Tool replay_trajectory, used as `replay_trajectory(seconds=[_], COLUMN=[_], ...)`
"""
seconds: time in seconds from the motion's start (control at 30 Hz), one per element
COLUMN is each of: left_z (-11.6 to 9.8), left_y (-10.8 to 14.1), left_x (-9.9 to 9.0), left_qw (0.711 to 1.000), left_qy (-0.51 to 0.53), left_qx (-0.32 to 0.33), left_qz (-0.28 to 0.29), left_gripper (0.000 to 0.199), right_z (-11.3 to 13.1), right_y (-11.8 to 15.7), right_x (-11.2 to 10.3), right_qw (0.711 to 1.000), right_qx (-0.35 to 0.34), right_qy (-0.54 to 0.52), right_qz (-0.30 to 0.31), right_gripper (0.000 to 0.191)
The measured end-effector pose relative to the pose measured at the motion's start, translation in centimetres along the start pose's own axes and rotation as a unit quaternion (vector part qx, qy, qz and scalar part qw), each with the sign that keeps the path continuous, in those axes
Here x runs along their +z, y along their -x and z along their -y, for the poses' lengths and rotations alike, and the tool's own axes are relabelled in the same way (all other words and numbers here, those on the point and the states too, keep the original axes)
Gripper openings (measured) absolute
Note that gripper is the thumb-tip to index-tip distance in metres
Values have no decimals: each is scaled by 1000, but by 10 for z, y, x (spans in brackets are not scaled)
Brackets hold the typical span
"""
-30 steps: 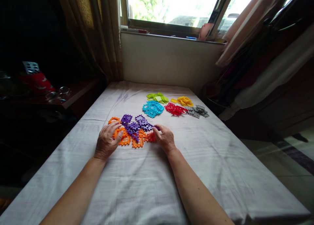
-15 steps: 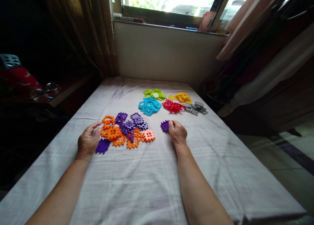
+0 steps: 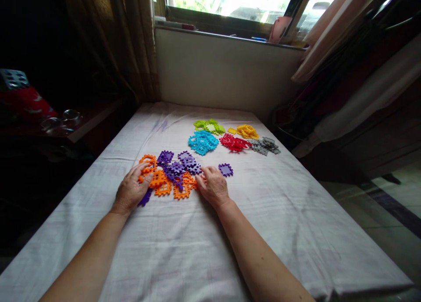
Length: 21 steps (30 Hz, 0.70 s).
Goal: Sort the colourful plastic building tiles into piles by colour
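Orange tiles (image 3: pixel 159 178) sit by the left hand (image 3: pixel 130 190), purple tiles (image 3: pixel 190 162) between it and the right hand (image 3: pixel 215 187); both half-curled, can't tell if gripping. They overlap, so tugging one could scatter others.

No legible text or numbers.

On the white-clothed tabletop (image 3: pixel 184 249), the orange-and-purple toothed plastic heap (image 3: pixel 176 168) lies before the blue toothed plastic heap (image 3: pixel 203 142), with the red toothed plastic heap (image 3: pixel 234 142) right of the latter.
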<state>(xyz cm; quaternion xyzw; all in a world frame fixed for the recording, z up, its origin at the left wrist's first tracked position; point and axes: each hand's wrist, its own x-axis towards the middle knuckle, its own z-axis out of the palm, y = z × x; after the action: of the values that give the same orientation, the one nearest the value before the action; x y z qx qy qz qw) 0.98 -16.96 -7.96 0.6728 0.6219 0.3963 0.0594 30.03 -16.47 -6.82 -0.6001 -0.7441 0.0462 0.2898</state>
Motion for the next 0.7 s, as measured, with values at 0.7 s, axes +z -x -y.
replay_trajectory(seconds=[0.7], left_z=[-10], left_y=[-2], left_x=[5], left_qw=[999], left_qy=[26], left_qx=[28], left_qz=[15], left_gripper=[48], right_z=[60], right_y=[-43], right_x=[10], right_qw=[983], right_qx=[-131], right_qy=[68], right_qz=[107], right_gripper=[13])
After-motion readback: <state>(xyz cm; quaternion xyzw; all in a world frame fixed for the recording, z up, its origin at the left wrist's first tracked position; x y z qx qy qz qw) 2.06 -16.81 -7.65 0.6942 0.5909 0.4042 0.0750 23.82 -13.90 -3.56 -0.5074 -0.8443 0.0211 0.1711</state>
